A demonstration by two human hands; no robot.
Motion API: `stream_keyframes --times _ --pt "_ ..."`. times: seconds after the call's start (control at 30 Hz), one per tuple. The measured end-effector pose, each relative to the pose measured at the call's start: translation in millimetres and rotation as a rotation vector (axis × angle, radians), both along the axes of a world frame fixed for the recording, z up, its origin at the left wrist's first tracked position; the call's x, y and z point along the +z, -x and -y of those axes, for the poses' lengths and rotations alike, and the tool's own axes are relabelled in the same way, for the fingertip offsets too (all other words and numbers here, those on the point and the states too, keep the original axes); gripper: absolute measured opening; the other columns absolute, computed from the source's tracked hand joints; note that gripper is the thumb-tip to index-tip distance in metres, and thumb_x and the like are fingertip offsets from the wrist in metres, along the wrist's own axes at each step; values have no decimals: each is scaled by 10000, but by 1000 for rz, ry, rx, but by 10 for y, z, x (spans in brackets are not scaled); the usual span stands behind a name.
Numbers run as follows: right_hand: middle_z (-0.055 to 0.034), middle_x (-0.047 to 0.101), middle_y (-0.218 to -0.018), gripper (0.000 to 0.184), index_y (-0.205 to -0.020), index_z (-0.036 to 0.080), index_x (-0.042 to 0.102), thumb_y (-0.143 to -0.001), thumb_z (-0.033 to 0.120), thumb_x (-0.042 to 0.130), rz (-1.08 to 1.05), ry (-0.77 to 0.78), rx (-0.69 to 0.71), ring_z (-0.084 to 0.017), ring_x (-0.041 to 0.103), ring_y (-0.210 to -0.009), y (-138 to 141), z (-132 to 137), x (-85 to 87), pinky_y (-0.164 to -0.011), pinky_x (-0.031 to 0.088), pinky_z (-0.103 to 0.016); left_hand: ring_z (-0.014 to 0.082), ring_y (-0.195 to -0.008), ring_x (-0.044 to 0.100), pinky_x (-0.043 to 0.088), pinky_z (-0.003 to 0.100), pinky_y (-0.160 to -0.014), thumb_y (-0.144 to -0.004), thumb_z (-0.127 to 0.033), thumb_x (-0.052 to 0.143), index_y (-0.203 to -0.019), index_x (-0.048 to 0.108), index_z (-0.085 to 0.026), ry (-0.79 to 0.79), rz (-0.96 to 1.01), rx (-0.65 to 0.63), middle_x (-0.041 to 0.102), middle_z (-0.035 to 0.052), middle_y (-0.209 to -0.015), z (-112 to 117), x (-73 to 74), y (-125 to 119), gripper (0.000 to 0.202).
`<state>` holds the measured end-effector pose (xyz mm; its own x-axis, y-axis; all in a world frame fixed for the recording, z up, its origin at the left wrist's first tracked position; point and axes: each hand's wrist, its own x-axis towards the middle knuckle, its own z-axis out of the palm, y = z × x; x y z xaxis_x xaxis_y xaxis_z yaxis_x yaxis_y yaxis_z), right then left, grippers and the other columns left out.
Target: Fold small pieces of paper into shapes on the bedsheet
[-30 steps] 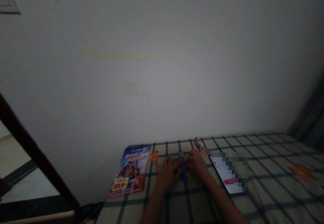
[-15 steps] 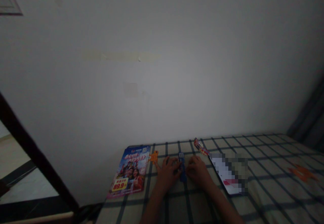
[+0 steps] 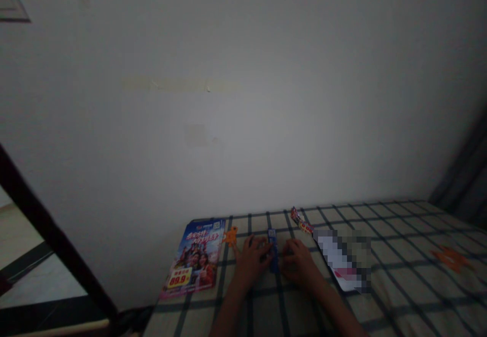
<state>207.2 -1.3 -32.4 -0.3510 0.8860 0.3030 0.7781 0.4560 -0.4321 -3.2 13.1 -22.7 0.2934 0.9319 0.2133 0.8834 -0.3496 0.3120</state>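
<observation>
A narrow blue strip [image 3: 272,243], apparently folded printed paper, lies lengthwise away from me on the checked cloth. From its left side my left hand [image 3: 254,255] holds it, fingertips pressed on its edge and surface. My right hand [image 3: 297,260] is at the strip's lower right edge, its fingers curled together with the tips against it; the exact contact is dim. Just left of my left hand lies a stack of colourful flyers [image 3: 198,256] with a blue top.
An orange figure [image 3: 230,236] shows beside the flyers. To the right lie a crumpled colourful wrapper or strip [image 3: 302,223] and a partly pixelated phone-like object [image 3: 335,261]. The checked cloth [image 3: 395,256] meets a pale wall [image 3: 266,98] behind.
My right hand has shifted slightly, its fingers lifting and curling differently at the strip's edge. The left hand and the blue strip stay nearly where they were. The view has moved a little.
</observation>
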Motion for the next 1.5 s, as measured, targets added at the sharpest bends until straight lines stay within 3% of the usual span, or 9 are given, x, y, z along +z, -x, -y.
stream_keyframes --times 0.37,0.53,0.7,0.83,1.1,1.33,1.5 --pt "-48 642 -1129 80 -802 302 762 -735 259 765 -91 -38 56 -281 497 -1193 -69 -29 -85 -1030 400 -454 351 -1425 326 -13 829 -1084 -953 -544 482 -1337 497 -582 -14 35 -30 543 -73 -1461 14 -17 25 386" --pt "-47 639 -1174 89 -842 293 761 -780 234 736 -170 -72 51 -252 524 -1174 -95 -138 -125 -1023 418 -416 345 -1444 299 -40 814 -1098 -972 -465 473 -1380 447 -576 2 18 -39 512 -91 -1493 -7 -49 24 423" --pt "-54 640 -1239 305 -1044 292 737 -823 134 599 -171 -112 -12 -245 518 -1212 -99 -349 -36 -1056 409 -450 332 -1472 264 -33 824 -1094 -988 -378 426 -1432 380 -557 21 26 -47 501 -87 -1506 -8 -43 23 480" --pt "-39 617 -1347 464 -1184 303 694 -818 73 524 -96 -123 3 -251 466 -1299 -36 -445 -16 -1101 379 -494 309 -1485 256 -12 799 -1121 -984 -356 413 -1453 408 -448 26 42 -20 513 -39 -1502 -8 -57 22 478" --pt "-39 649 -1302 365 -1152 315 717 -885 142 539 -26 -193 -51 -271 460 -1305 27 -408 -148 -1096 385 -498 285 -1448 327 96 715 -1169 -1003 -428 396 -1361 538 -414 -30 109 34 553 -17 -1464 -24 -66 -2 386" --pt "-95 646 -1152 321 -1128 324 721 -853 186 630 15 -260 -144 -299 514 -1191 27 -314 -120 -1027 425 -480 331 -1415 352 87 704 -1171 -874 -519 625 -1352 539 -492 -9 91 37 564 -27 -1447 -12 -44 10 488" --pt "-93 621 -1082 307 -1140 335 712 -857 231 652 17 -266 -162 -295 525 -1123 45 -239 -82 -989 437 -460 322 -1410 371 80 722 -1154 -873 -526 629 -1345 498 -563 25 114 24 566 -59 -1446 -3 6 19 492"
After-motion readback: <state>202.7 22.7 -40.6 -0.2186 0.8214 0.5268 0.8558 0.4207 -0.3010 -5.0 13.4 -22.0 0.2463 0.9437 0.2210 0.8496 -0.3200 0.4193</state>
